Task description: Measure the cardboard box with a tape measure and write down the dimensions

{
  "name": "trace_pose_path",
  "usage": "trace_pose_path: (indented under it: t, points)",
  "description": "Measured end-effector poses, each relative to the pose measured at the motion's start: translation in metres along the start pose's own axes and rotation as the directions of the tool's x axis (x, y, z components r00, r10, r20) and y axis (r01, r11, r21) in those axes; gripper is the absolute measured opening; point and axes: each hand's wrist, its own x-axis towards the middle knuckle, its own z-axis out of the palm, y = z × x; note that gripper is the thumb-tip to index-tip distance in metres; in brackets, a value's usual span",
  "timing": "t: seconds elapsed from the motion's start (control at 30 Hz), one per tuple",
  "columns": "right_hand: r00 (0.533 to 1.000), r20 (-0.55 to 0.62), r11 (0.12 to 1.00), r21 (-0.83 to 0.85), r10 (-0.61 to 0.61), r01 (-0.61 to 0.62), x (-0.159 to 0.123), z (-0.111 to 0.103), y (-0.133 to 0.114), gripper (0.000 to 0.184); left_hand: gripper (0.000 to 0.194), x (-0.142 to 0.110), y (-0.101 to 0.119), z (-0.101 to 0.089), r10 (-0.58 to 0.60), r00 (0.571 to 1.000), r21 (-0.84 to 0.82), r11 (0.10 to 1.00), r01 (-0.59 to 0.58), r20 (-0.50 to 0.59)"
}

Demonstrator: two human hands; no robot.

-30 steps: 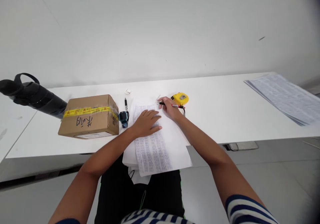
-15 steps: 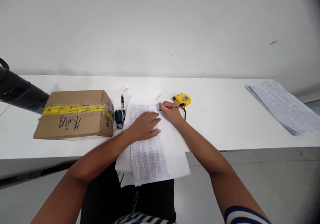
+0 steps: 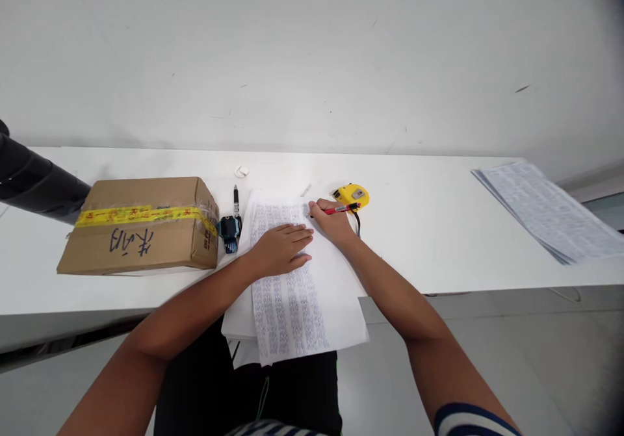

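A single view covers the scene, worn on the person's head. It looks forward and steeply down from above the lap, with the black trousers (image 3: 248, 394) at the lower edge and the pale wall (image 3: 312, 65) filling the top. The white bench (image 3: 424, 228) crosses the middle nearly level, its front edge towards the camera. The left hand (image 3: 280, 249) and right hand (image 3: 335, 221) lie near the centre, at about arm's reach; the red pen (image 3: 341, 208) is clear, but the small writing on the paper (image 3: 287, 312) is unreadable. The wide frame takes in the cardboard box (image 3: 141, 228) at left and written sheets (image 3: 556, 212) at far right.
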Motion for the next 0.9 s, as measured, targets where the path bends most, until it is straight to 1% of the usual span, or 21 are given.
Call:
trace_pose_path:
  t: [0.1,0.23,0.33,0.5,0.63,0.67,0.9]
  points:
    - [0.999,0.046,1.0,0.008,-0.009,0.009,0.0003,-0.0006,-0.0007,0.042,0.041,0.0001,0.0001,-0.0005,0.001,1.0,-0.001,1.0,-0.001,0.0]
    - [0.999,0.03,0.999,0.025,-0.02,0.019,0.0002,-0.0013,0.0009,0.043,0.04,0.0003,-0.0001,-0.0002,-0.005,1.0,-0.004,1.0,0.005,0.008]
    - [0.997,0.054,0.999,0.02,-0.05,0.049,-0.0009,-0.0014,0.0021,0.043,0.039,0.0006,0.0,-0.0003,0.001,1.0,-0.006,1.0,-0.001,0.007]
    - [0.999,-0.023,0.999,0.012,-0.038,0.038,-0.0025,-0.0015,0.001,0.046,0.04,0.0011,0.0007,-0.0014,0.009,1.0,-0.003,1.0,-0.009,0.01]
    - [0.999,0.046,1.0,0.012,-0.022,0.022,-0.0015,-0.0025,0.0007,0.045,0.04,0.001,0.0008,-0.0006,0.005,1.0,-0.012,1.0,-0.005,0.015]
    - [0.999,0.048,1.0,0.016,-0.018,0.018,-0.0012,-0.0025,0.0009,0.044,0.04,0.0009,0.0007,-0.0004,0.002,1.0,-0.014,1.0,-0.002,0.015]
    - [1.0,-0.02,1.0,0.025,-0.007,0.008,-0.0018,-0.0007,0.0024,0.045,0.04,0.0006,0.0005,-0.0012,-0.002,1.0,-0.019,1.0,0.002,0.019]
